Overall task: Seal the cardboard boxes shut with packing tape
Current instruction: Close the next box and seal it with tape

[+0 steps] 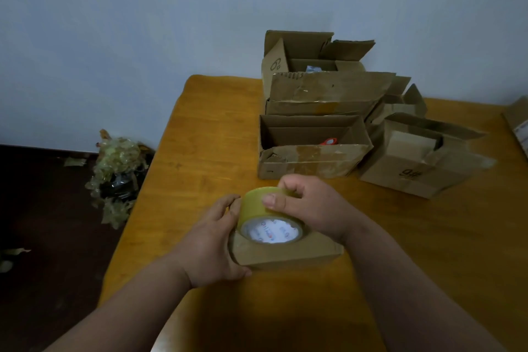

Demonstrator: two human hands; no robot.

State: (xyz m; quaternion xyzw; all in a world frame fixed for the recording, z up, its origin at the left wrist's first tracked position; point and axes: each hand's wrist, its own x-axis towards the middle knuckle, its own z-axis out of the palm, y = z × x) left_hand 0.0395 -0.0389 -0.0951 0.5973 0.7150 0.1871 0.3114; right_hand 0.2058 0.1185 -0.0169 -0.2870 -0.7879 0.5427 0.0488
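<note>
My right hand (307,206) grips the yellowish clear packing-tape roll (267,218) atop the small flat cardboard box (285,254), which my left hand (211,240) grips, near the wooden table's (214,137) front-left corner (the strip could wrinkle, I judge).

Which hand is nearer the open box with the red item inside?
Right. The right hand grips the tape roll just in front of that open box; the left hand holds the small box farther back.
</note>
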